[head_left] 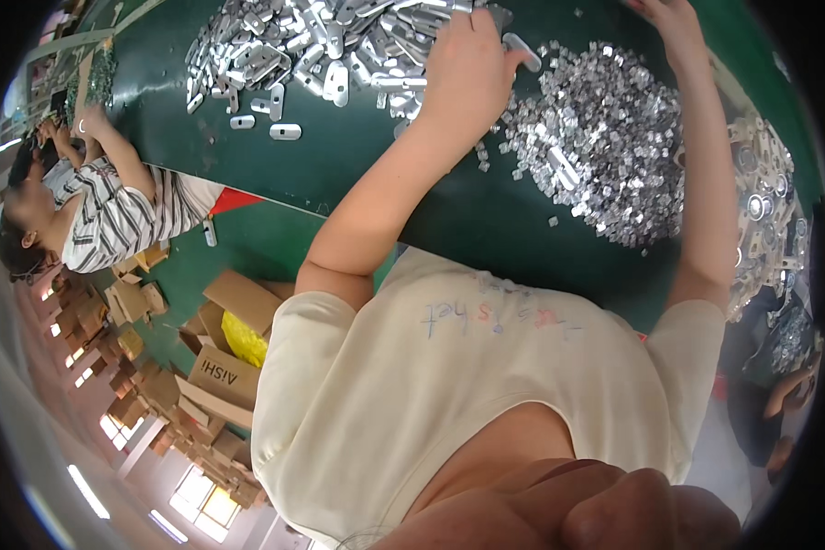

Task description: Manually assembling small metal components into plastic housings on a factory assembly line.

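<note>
On the dark green worktop (pixel 486 215), toward the upper edge of the view: 1 broad heap of flat, silver oval plates (pixel 312 50), overlapping at many angles. Loose plates (pixel 285 132) below it, lying flat.

Left hand (pixel 472 69): over the right part of the plate heap, back upward, fingers bent, thumb set out beside 1 oval plate; whether the fingers pinch a piece, cannot tell.

Between the forearms: 1 mound of small, bright silver pieces (pixel 605 137), with 1 long plate (pixel 562 169) resting on it and a few pieces scattered by its edge.

Right hand (pixel 671 23): at the upper edge, beyond the mound, fingers partly cut off by the view; spread or closed, cannot tell.

Right of the right forearm: 1 spread of clear and silver parts (pixel 761 206).

Left: 1 co-worker in a striped shirt (pixel 119 211), at the worktop's far end. Below, on the green floor: 1 open carton (pixel 220 376) with a yellow bag (pixel 244 339) inside.
</note>
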`<state>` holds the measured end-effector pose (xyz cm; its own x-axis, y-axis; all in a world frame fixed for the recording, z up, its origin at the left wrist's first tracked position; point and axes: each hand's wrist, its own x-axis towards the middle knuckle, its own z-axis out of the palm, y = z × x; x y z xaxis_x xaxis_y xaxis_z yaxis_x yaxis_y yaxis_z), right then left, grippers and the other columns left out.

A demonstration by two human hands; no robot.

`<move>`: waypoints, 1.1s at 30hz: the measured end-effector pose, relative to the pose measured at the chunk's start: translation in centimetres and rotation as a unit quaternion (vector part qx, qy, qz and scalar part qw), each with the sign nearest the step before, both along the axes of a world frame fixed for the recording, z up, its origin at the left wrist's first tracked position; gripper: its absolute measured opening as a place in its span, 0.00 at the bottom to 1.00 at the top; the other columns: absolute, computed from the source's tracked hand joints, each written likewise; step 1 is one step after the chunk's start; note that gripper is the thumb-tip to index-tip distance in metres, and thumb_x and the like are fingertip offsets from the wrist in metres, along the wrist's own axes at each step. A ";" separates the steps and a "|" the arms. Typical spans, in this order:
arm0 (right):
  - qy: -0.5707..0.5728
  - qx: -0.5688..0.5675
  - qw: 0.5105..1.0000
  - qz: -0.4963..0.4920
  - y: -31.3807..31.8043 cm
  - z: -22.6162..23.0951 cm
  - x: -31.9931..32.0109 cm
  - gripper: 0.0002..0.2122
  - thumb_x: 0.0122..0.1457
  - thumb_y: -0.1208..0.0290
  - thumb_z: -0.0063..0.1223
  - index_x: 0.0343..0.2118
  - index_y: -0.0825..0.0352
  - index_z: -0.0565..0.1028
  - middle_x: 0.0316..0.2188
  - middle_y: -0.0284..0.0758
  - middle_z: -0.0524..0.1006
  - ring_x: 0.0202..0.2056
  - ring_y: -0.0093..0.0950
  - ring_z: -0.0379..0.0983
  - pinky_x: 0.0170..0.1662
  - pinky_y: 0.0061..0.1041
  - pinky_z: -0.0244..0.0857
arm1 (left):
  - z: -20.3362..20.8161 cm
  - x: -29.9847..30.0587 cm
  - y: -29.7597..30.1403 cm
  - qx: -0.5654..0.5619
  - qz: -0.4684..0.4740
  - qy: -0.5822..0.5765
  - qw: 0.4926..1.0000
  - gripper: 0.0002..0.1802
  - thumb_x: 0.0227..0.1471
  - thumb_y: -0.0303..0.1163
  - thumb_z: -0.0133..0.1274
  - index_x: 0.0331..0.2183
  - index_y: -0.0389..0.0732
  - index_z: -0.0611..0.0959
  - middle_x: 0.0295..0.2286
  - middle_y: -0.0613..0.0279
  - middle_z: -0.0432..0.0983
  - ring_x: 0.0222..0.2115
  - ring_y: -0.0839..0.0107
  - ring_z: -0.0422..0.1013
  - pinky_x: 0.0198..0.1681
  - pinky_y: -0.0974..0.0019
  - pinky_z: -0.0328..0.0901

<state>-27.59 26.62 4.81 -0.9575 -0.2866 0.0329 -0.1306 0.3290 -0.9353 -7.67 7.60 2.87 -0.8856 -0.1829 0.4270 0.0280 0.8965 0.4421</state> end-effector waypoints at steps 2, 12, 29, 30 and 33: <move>0.086 0.144 0.986 -0.007 3.1 -3.1 -4.1 0.21 0.50 0.60 0.57 0.41 0.72 0.71 0.30 0.33 0.75 0.34 0.20 0.69 0.40 0.20 0.62 | 0.2 -0.5 0.6 -0.007 0.016 -0.059 0.998 0.18 0.40 0.32 0.58 0.29 0.30 0.71 0.26 0.46 0.69 0.29 0.52 0.69 0.31 0.56 0.64; 0.194 0.270 0.916 0.225 2.7 0.9 12.8 0.09 0.44 0.77 0.58 0.31 0.67 0.75 0.30 0.35 0.72 0.33 0.34 0.69 0.35 0.28 0.63 | 2.3 2.2 -1.8 0.082 0.048 -0.101 0.990 0.13 0.43 0.33 0.56 0.32 0.37 0.78 0.24 0.59 0.73 0.24 0.66 0.70 0.30 0.66 0.66; -0.144 -0.189 0.955 0.176 4.0 6.0 16.0 0.13 0.54 0.82 0.48 0.44 0.74 0.71 0.33 0.38 0.76 0.33 0.21 0.73 0.33 0.17 0.67 | 7.2 3.6 2.9 0.591 -0.127 -0.111 0.789 0.14 0.49 0.19 0.50 0.41 0.31 0.76 0.26 0.57 0.75 0.24 0.75 0.72 0.29 0.75 0.68; -0.152 -0.222 0.947 0.176 4.0 6.0 16.2 0.13 0.53 0.84 0.49 0.43 0.76 0.70 0.32 0.39 0.76 0.34 0.24 0.74 0.31 0.18 0.69 | 7.2 3.8 3.2 0.592 -0.129 -0.113 0.787 0.14 0.49 0.19 0.50 0.41 0.31 0.76 0.26 0.57 0.75 0.24 0.75 0.72 0.29 0.75 0.68; -0.145 -0.233 0.946 0.170 4.1 6.5 16.6 0.13 0.52 0.84 0.50 0.42 0.76 0.70 0.31 0.40 0.76 0.33 0.26 0.75 0.30 0.18 0.70 | 7.1 3.8 3.9 0.603 -0.131 -0.098 0.780 0.14 0.49 0.19 0.49 0.40 0.31 0.76 0.24 0.58 0.75 0.23 0.74 0.72 0.29 0.75 0.68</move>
